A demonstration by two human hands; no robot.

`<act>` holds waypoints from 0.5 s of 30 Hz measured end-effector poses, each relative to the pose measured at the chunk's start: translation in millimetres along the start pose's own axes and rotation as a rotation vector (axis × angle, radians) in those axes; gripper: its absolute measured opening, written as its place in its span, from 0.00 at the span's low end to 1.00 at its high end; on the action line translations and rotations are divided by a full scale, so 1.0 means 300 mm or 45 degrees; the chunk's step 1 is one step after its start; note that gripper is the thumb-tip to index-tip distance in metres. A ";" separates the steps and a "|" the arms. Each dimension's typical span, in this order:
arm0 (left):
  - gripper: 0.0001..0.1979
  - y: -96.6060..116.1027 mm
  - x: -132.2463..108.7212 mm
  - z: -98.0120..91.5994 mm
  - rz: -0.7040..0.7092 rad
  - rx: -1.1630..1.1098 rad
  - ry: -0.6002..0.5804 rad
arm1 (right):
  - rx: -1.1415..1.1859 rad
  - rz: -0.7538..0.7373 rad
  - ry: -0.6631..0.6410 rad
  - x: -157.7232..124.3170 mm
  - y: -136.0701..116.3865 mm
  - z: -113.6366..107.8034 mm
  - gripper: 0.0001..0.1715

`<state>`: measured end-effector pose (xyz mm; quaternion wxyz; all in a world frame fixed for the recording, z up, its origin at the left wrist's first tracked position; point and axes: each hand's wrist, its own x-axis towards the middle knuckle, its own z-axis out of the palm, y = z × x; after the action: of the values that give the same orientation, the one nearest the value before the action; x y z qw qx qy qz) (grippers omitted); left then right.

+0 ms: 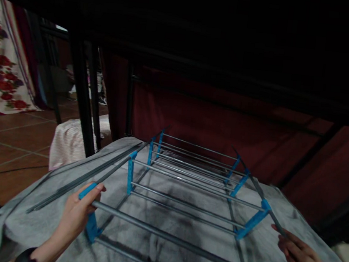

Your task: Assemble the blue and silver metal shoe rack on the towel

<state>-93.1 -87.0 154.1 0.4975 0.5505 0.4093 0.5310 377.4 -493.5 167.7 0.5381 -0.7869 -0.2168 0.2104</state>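
A rack frame of grey metal rods [187,183] and blue plastic connectors [131,171] lies on its side on a grey cloth [163,226]. My left hand [76,214] is closed around the near-left blue connector where a grey rod joins it. My right hand [300,257] grips the thin grey side rod at the near right, just below a blue connector [254,220]. A dark band shows on my left wrist.
Loose grey rods [87,178] lie on the cloth to the left of the frame. Black metal posts [82,95] and a dark red fabric panel [213,123] stand behind. A pale bundle [67,142], brown floor tiles [6,137] and a floral curtain [3,57] are at left.
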 end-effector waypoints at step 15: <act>0.20 0.023 0.011 -0.020 0.037 0.158 -0.120 | -0.304 -0.430 0.101 -0.014 -0.021 -0.019 0.25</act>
<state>-99.3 -84.1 161.1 0.4733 0.6105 0.4095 0.4854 376.5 -498.1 175.9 0.4766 -0.8053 -0.3477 0.0588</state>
